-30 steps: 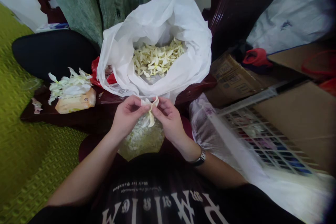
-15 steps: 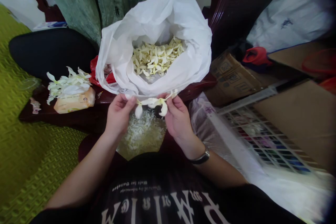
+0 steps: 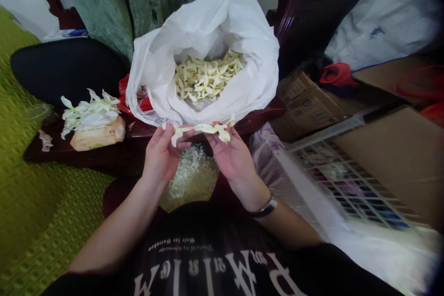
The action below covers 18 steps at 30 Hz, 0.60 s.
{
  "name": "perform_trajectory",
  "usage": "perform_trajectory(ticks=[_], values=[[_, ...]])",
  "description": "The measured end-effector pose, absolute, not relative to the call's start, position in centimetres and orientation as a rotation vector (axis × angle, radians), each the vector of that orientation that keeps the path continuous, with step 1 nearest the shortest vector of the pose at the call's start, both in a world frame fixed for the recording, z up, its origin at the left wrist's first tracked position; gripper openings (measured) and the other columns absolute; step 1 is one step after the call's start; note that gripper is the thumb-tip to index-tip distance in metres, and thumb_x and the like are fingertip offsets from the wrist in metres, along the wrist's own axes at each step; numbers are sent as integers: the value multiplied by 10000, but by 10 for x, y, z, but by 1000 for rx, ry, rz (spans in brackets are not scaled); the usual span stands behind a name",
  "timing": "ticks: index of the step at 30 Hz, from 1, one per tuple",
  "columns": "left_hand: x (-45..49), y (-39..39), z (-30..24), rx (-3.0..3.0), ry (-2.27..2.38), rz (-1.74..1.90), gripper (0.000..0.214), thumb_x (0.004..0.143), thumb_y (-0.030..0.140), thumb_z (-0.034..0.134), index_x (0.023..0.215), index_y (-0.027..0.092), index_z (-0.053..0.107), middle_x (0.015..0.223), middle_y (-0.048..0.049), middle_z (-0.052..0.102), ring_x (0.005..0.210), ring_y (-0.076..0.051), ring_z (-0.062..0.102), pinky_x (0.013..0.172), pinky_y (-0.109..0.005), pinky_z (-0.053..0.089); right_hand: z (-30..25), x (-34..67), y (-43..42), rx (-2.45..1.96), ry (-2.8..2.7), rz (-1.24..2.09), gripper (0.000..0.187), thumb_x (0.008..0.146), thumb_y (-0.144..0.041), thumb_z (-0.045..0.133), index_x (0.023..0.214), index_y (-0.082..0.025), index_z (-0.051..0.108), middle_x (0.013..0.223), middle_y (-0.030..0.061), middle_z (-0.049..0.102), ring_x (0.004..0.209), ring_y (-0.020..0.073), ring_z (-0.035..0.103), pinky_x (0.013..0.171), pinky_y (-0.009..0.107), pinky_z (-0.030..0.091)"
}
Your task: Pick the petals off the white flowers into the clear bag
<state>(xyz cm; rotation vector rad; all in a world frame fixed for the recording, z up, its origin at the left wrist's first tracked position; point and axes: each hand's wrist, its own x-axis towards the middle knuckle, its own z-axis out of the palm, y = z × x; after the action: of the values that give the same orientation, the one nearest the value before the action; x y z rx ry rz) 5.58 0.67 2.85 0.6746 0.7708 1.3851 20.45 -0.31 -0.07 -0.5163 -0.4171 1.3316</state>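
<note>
A pale yellow-white flower [image 3: 201, 128] with long narrow petals stretches between my left hand [image 3: 161, 157] and my right hand [image 3: 233, 159]. Each hand's fingers hold one end of it, just in front of the white plastic bag [image 3: 222, 23]. The bag stands open, with a heap of similar cut petals [image 3: 204, 76] inside. Below my hands, a pile of shredded white petals [image 3: 190, 178] lies on my lap. Farther left, loose white flowers [image 3: 90, 111] rest on a wrapped tan packet [image 3: 99, 134].
A red plastic bag [image 3: 126, 95] shows behind the white bag on a dark wooden bench [image 3: 104, 145]. A black cushion [image 3: 65, 67] lies at left, on a green mat [image 3: 38, 203]. A cardboard box [image 3: 308, 104] and a white wire rack [image 3: 347, 185] crowd the right.
My hands have drawn apart and risen toward the bag. The flower has gone from bunched between them to stretched out flat, and more of the lap pile shows.
</note>
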Motion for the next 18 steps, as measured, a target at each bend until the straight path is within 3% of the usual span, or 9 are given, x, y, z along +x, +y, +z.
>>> perform_trajectory(ticks=[4, 8, 12, 16, 18], values=[[50, 13, 28, 593, 811, 1479, 193, 907, 297, 720, 842, 186, 575, 858, -39, 782, 787, -140, 782, 580, -141, 578, -9, 219, 5, -503, -369, 1308, 179, 797, -84, 674, 844, -256, 687, 897, -37, 776, 926, 144, 725, 1072, 394, 551], [27, 19, 30, 715, 856, 1600, 238, 860, 375, 772, 891, 198, 616, 846, -17, 787, 768, -142, 773, 582, -162, 581, -9, 246, 12, -527, -382, 1253, 206, 763, -53, 657, 841, -240, 693, 871, -28, 778, 877, 140, 735, 1068, 389, 557], [11, 19, 31, 1166, 994, 1344, 319, 759, 404, 863, 866, 174, 670, 905, -78, 794, 799, -195, 752, 645, -243, 586, 0, 250, 8, -613, -532, 1320, 61, 823, -197, 748, 863, -232, 717, 873, -11, 779, 862, 146, 737, 973, 350, 597], [20, 14, 35, 1507, 1063, 1196, 381, 799, 460, 818, 1067, 192, 779, 1080, -111, 763, 951, -214, 693, 770, -276, 553, 3, 229, -1, -726, -684, 1314, 145, 790, -337, 837, 880, -248, 768, 851, -22, 783, 787, 124, 714, 845, 266, 597], [32, 10, 39, 1617, 1038, 1211, 358, 809, 470, 801, 1048, 203, 807, 1071, -112, 755, 983, -234, 674, 821, -308, 535, 2, 219, -6, -772, -780, 1270, 159, 775, -363, 852, 885, -269, 787, 856, -29, 786, 784, 131, 703, 822, 269, 589]])
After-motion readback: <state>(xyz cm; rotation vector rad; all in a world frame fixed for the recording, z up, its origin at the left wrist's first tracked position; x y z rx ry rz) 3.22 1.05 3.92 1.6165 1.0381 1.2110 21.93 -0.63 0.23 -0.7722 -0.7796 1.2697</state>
